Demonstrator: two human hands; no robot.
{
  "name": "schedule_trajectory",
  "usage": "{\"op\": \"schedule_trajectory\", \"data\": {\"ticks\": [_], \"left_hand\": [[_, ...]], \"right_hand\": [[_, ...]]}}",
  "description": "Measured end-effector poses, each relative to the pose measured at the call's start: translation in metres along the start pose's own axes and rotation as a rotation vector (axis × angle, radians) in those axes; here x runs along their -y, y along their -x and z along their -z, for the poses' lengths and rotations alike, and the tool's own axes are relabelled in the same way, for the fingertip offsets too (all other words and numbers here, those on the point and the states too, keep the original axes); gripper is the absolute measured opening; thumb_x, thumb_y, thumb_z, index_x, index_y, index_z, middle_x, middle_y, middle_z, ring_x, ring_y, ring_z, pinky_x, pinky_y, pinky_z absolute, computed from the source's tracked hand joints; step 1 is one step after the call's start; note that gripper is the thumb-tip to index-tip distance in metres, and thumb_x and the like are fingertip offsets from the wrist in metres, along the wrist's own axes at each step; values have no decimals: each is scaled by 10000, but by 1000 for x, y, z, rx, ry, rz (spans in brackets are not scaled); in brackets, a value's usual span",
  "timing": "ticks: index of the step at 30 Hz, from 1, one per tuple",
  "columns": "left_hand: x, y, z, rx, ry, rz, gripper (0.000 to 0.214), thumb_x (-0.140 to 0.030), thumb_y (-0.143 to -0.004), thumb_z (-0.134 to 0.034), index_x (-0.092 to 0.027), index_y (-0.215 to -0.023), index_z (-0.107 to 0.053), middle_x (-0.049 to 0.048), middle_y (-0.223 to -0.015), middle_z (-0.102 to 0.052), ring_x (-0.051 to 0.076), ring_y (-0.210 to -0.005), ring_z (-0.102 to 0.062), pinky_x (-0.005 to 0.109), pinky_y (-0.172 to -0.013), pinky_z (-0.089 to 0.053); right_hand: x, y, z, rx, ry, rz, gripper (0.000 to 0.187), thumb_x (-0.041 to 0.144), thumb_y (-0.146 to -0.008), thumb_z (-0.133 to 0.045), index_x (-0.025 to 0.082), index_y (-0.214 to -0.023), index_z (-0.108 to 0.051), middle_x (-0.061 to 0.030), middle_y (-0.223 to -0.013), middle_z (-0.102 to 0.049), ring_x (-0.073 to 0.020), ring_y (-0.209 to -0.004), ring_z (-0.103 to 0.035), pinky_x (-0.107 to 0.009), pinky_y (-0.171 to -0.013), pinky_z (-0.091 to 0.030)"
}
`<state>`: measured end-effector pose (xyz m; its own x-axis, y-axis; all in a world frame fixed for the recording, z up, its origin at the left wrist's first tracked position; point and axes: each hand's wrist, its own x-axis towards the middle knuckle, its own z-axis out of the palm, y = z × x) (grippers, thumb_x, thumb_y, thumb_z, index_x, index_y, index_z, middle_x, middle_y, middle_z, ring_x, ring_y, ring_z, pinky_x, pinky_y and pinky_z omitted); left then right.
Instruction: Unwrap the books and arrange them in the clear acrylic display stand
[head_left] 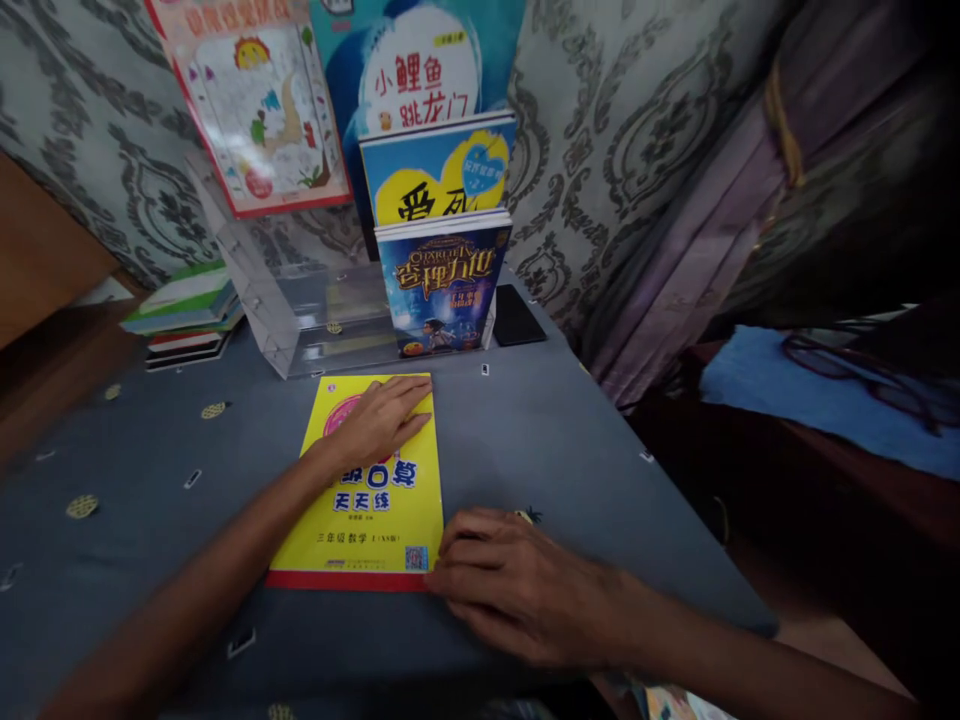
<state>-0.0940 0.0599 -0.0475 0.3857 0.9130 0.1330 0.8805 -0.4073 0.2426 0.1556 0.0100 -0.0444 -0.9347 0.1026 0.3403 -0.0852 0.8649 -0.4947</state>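
A yellow workbook (360, 545) with a red bottom edge and Chinese lettering lies closed on the table. My left hand (379, 420) rests flat over its upper part, fingers stretched toward the top right corner, covering some of the cover print. At the lower right corner is my right hand (517, 585), its fingers curled and closed at the book's edge, with the fingertips partly hidden.
Behind the workbook stands a clear acrylic rack (259, 290) holding a blue book (442, 290) and several others. Stacked books (184, 300) lie at left, and a dark flat object (519, 315) beside the rack. Glasses (862, 375) rest on blue cloth (757, 375) at right.
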Motion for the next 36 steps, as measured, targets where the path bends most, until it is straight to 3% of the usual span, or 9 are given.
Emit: {"op": "schedule_trajectory", "data": {"ticks": [6,12,17,23,27,29,32,36], "left_hand": [[14,25,5,-97,39,22,400,-354,-1011,-440,-165,-1333,-582,129,-1421,-588,245,-1311,-534,451,-1114,-408],[39,66,7,-223,-63,209,382,-350,-1006,-425,-173,-1284,-617,131,-1365,-620,285,-1263,-560,493,-1047,-449],[53,83,6,-312,-135,395,364,-323,-983,-447,-138,-1246,-618,162,-1331,-626,313,-1196,-585,499,-989,-473],[53,83,6,-329,-59,446,337,-311,-946,-481,-159,-1210,-625,150,-1202,-679,318,-1138,-596,502,-992,-458],[60,79,7,-496,379,524,341,-272,-802,-617,-180,-1125,-671,122,-1180,-704,316,-1169,-595,503,-1076,-407],[65,77,9,-562,630,564,373,-272,-745,-652,-177,-1105,-676,108,-1156,-720,298,-1125,-631,465,-1045,-451],[67,75,10,-588,898,631,420,-307,-743,-662,-161,-1136,-651,98,-1071,-750,251,-955,-708,360,-837,-564],[60,74,5,-505,1404,796,398,-275,-713,-722,-130,-1079,-667,78,-781,-761,235,-622,-720,310,-558,-568]], "right_hand": [[-21,-21,2,16,107,-182,279,274,-1011,-481,176,-1227,-628,-107,-1281,-657,-238,-1203,-544,-440,-1036,-458],[-71,-60,8,-43,276,-454,453,354,-996,-503,131,-1387,-543,-180,-1490,-508,-310,-1396,-429,-515,-1129,-365],[-97,-83,8,-61,360,-618,562,442,-1001,-471,87,-1436,-492,-211,-1552,-423,-322,-1455,-361,-493,-1153,-329],[-96,-87,1,-66,457,-659,603,483,-1004,-438,70,-1441,-481,-221,-1558,-409,-330,-1452,-366,-485,-1142,-336],[-83,-88,-4,-90,565,-707,545,434,-1016,-423,73,-1413,-515,-231,-1521,-458,-343,-1417,-411,-502,-1125,-340],[-78,-88,-6,-90,599,-725,515,401,-1024,-410,77,-1408,-524,-233,-1511,-469,-343,-1406,-426,-505,-1119,-342],[-73,-87,-7,-86,603,-741,501,384,-1028,-401,79,-1403,-529,-231,-1507,-475,-335,-1403,-429,-491,-1119,-338],[-73,-86,-5,-86,567,-744,496,387,-1019,-409,85,-1393,-534,-224,-1505,-480,-327,-1397,-432,-481,-1118,-340]]}}
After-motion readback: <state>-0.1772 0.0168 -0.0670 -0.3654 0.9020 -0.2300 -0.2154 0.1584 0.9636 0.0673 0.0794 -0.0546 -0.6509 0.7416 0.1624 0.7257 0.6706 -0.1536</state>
